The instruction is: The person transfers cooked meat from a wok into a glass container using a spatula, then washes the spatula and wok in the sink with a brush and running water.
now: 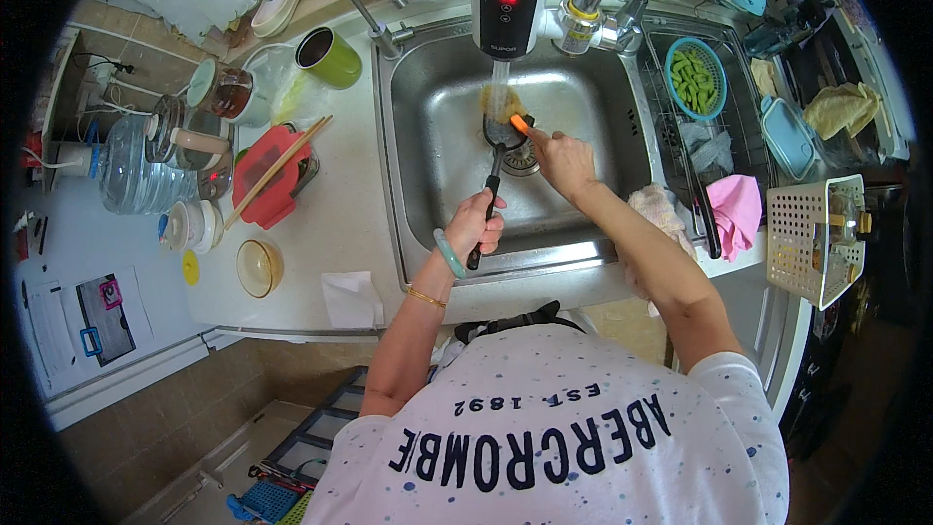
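Note:
My left hand (475, 224) grips the black handle of a kitchen utensil (501, 133), whose dark broad head is under the running water (500, 80). My right hand (565, 160) holds a small orange thing (520, 125) against the head's right edge; whether it is a sponge or a brush I cannot tell. Both hands are over the stainless steel sink (444, 182), near its drain (521, 160). A brownish patch (496, 100) lies under the stream. The water falls from a Supor faucet heater (510, 14) with a red lit display.
A blue basket of green pods (694, 79) sits in the rack at the right, near a pink cloth (732, 215). On the left counter are a green cup (329, 58), chopsticks (277, 173) on a red lid (266, 193), a glass bowl (259, 268) and white paper (352, 300).

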Action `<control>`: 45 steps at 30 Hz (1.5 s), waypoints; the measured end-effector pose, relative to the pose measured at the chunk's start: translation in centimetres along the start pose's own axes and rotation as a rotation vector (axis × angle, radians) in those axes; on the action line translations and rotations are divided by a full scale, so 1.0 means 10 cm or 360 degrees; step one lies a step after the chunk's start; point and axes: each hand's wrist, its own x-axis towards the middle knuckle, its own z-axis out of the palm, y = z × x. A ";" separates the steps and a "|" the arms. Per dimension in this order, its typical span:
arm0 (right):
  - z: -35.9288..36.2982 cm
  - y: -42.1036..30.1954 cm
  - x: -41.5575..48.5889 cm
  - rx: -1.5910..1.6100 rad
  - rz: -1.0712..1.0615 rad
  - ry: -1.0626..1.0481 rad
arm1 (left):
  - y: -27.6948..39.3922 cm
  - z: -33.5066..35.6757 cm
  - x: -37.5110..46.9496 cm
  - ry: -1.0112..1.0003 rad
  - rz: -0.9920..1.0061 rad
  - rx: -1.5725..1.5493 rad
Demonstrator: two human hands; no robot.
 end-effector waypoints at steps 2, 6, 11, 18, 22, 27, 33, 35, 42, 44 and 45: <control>0.01 0.02 -0.02 -0.0014 -0.0005 -0.0234 | 0.02 -0.01 0.00 0.0021 0.0012 0.0015; 0.07 0.07 0.00 -0.0003 -0.0075 -0.0437 | 0.03 -0.05 -0.02 0.0087 0.0005 0.0049; 0.12 0.01 0.07 0.0006 -0.0021 -0.0024 | -0.02 -0.04 -0.02 0.0024 0.0011 0.0097; -0.01 0.12 -0.15 -0.0023 0.0070 -0.0401 | 0.08 -0.09 -0.10 0.0091 -0.0016 0.0131; 0.08 0.15 0.03 0.0120 0.0023 0.0047 | 0.04 -0.04 -0.11 0.0026 -0.0011 0.0093; 0.11 0.01 -0.16 0.0157 -0.0027 -0.0143 | 0.14 -0.12 -0.01 0.0050 0.0055 0.0014; -0.09 0.31 -0.15 -0.0117 0.0025 -0.0249 | 0.06 -0.15 -0.05 0.0029 0.0025 0.0154; -0.14 0.38 -0.10 -0.0067 0.0114 -0.0207 | 0.07 -0.15 -0.09 0.0059 0.0026 0.0177; -0.14 0.22 -0.11 0.0103 0.0028 -0.0389 | 0.15 -0.13 -0.10 0.0120 0.0070 0.0192; -0.10 0.17 -0.06 0.0033 0.0077 -0.0130 | 0.14 -0.12 -0.08 0.0076 0.0044 0.0149; -0.08 0.14 -0.05 -0.0023 0.0110 0.0024 | 0.13 -0.12 -0.07 0.0040 0.0026 0.0136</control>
